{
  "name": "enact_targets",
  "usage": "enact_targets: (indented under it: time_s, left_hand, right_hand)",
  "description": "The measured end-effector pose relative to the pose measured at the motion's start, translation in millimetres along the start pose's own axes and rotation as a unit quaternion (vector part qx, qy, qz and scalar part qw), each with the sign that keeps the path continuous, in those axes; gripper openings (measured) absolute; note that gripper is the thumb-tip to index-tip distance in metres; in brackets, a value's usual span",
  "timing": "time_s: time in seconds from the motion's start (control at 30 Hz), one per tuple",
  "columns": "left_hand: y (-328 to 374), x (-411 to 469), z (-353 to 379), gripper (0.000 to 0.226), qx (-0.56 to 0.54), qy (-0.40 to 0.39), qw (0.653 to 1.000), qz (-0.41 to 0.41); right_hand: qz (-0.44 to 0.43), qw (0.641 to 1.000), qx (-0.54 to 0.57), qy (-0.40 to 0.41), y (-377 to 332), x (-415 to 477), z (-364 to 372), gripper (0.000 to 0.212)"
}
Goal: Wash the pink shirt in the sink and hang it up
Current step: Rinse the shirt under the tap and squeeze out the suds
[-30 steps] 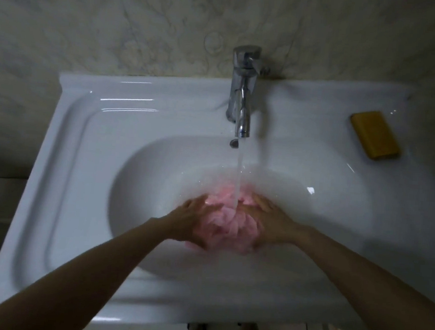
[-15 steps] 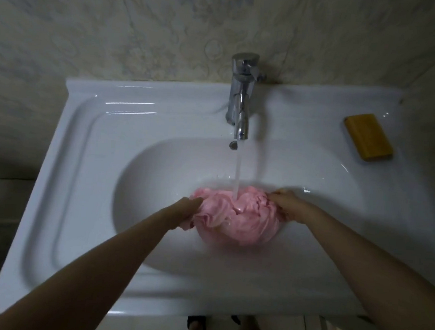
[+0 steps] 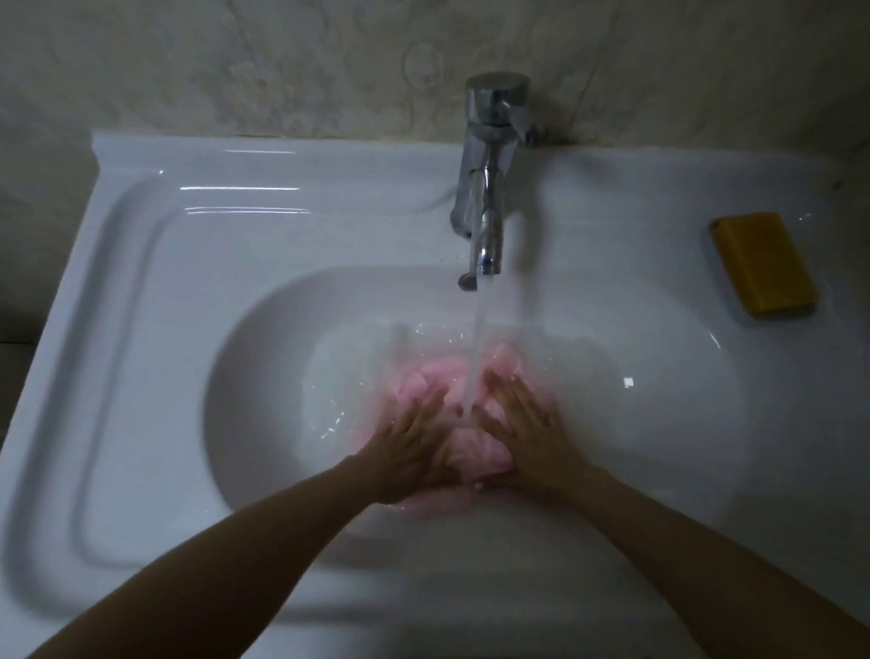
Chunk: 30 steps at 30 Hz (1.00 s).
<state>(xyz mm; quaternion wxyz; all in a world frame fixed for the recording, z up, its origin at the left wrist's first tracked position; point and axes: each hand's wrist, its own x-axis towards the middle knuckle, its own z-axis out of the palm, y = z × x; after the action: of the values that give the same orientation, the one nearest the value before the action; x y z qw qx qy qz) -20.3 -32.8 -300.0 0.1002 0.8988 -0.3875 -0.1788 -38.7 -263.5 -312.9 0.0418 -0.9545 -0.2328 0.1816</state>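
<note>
The pink shirt (image 3: 437,378) lies bunched and wet at the bottom of the white sink (image 3: 277,349), under water running from the chrome tap (image 3: 487,178). My left hand (image 3: 412,446) presses flat on the shirt's left side with straight fingers. Mirroring it, my right hand (image 3: 531,434) presses flat on the right side, fingers spread. The stream falls between the two hands. Much of the shirt is hidden under my palms.
A yellow bar of soap (image 3: 764,262) lies on the sink's right ledge. The left ledge is a wide moulded shelf (image 3: 111,358). A marbled wall (image 3: 288,36) stands close behind the tap.
Half a second ago both hands gripped the shirt's edges and held it lifted and spread. Now the shirt is down in the water and both hands press flat on it.
</note>
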Motion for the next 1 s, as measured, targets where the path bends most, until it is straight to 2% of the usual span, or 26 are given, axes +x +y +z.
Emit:
enact_targets:
  time_s: [0.03,0.07,0.17,0.2,0.23,0.27,0.3,0.37,0.43,0.5,0.53,0.6,0.63,0.7,0.77,0.83,0.9,0.93,0.97,1.0]
  left_hand:
    - [6.4,3.1,-9.3,0.080,-0.058,0.002,0.998,-0.012]
    - [14.4,5.8,-20.5,0.085,-0.069,-0.011,0.997,-0.035]
    - [7.1,7.0,-12.8,0.063,-0.018,-0.069,0.997,-0.016]
    - [3.4,5.6,-13.4,0.058,-0.033,-0.096,0.995,-0.021]
    - [0.5,2.4,-12.1,0.055,-0.048,-0.172,0.983,-0.035]
    - [0.8,4.1,-6.3,0.052,-0.044,-0.173,0.983,-0.043]
    - [-3.6,10.8,-2.0,0.049,-0.011,-0.189,0.982,-0.018]
    - [-8.0,14.6,-4.7,0.044,-0.002,-0.170,0.985,0.009]
    - [-15.2,17.4,-13.2,0.051,0.027,-0.130,0.989,0.062]
    - [-16.6,6.9,-18.4,0.069,0.058,-0.149,0.987,0.031]
    - [-17.6,-1.2,-13.2,0.076,0.057,-0.150,0.987,0.011]
    - [-15.0,-13.2,-8.8,0.080,0.027,-0.159,0.986,0.036]
    - [-13.1,-14.3,-6.7,0.076,0.000,-0.162,0.987,0.002]
    - [-1.5,-17.1,-17.6,0.071,-0.111,-0.128,0.983,-0.064]
    - [9.0,-14.5,-34.1,0.066,-0.206,-0.106,0.962,-0.144]
    - [10.5,-6.6,-46.9,0.053,-0.257,-0.140,0.930,-0.222]
    - [5.7,-1.2,-50.5,0.038,-0.334,-0.127,0.894,-0.270]
    - [3.1,-0.6,-53.7,0.040,-0.376,-0.101,0.872,-0.298]
    - [1.2,-0.3,-57.3,0.048,-0.419,-0.076,0.845,-0.325]
    - [-0.8,0.4,-57.4,0.058,-0.449,-0.052,0.818,-0.356]
  right_hand:
    - [-0.004,1.000,0.005,0.015,-0.8,1.9,0.8,0.091]
    - [0.005,1.000,0.010,0.009,-3.1,3.3,0.4,0.090]
    - [0.039,0.999,0.008,-0.009,-4.6,7.2,5.1,0.093]
    - [0.050,0.998,0.019,-0.033,-5.5,8.2,4.1,0.090]
    - [0.052,0.997,0.025,-0.043,-6.0,9.4,5.0,0.084]
    - [0.052,0.997,0.026,-0.046,-5.9,9.9,5.5,0.079]
    - [0.050,0.998,0.019,-0.035,-6.7,10.6,5.9,0.073]
    - [0.049,0.999,-0.009,0.002,-10.3,13.2,3.5,0.064]
    - [0.048,0.998,-0.023,0.020,-12.7,16.6,-2.7,0.052]
    - [0.036,0.999,0.001,0.009,-11.9,17.3,-2.3,0.044]
    - [0.022,0.999,0.041,-0.010,-12.2,16.4,-4.1,0.045]
    - [0.031,0.987,0.153,-0.027,-17.2,10.6,-12.5,0.053]
    - [0.057,0.978,0.200,-0.034,-19.4,8.5,-19.8,0.056]
    - [0.151,0.942,0.291,-0.066,-18.1,3.3,-34.1,0.043]
    - [0.215,0.877,0.418,-0.098,-12.3,-0.7,-42.1,0.028]
    - [0.241,0.811,0.516,-0.130,-4.0,-4.2,-49.5,0.030]
    - [0.264,0.782,0.534,-0.186,4.3,-5.8,-54.3,0.038]
    - [0.287,0.772,0.528,-0.205,6.3,-6.0,-58.3,0.041]
    - [0.318,0.762,0.528,-0.199,9.6,-4.1,-58.9,0.044]
    - [0.352,0.767,0.509,-0.170,11.7,-2.3,-60.0,0.046]
